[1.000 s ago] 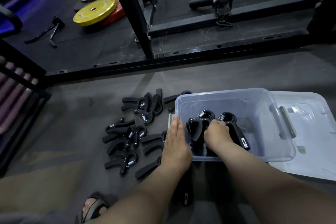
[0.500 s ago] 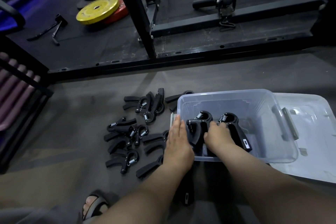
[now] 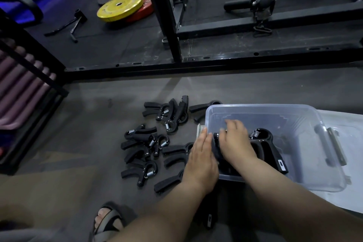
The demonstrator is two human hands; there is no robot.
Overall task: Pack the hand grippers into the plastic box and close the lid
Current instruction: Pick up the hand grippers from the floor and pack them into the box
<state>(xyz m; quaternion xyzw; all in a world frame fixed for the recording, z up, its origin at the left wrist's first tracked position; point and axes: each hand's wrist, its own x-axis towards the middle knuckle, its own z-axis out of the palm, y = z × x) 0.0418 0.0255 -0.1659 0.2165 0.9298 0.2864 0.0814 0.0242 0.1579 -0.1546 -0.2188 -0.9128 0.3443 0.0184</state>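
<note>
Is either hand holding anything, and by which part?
Left hand only presses flat against the box from outside. Right hand lies over a hand gripper inside; a hold cannot be told.

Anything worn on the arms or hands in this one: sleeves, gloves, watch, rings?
Nothing worn shows. The left hand and right hand have no gloves or rings. The left forearm and right forearm have no sleeves, watch or bands up to the frame edge.

dim indoor light | blue glow upper left | wide-angle edge bending | slight blur
</note>
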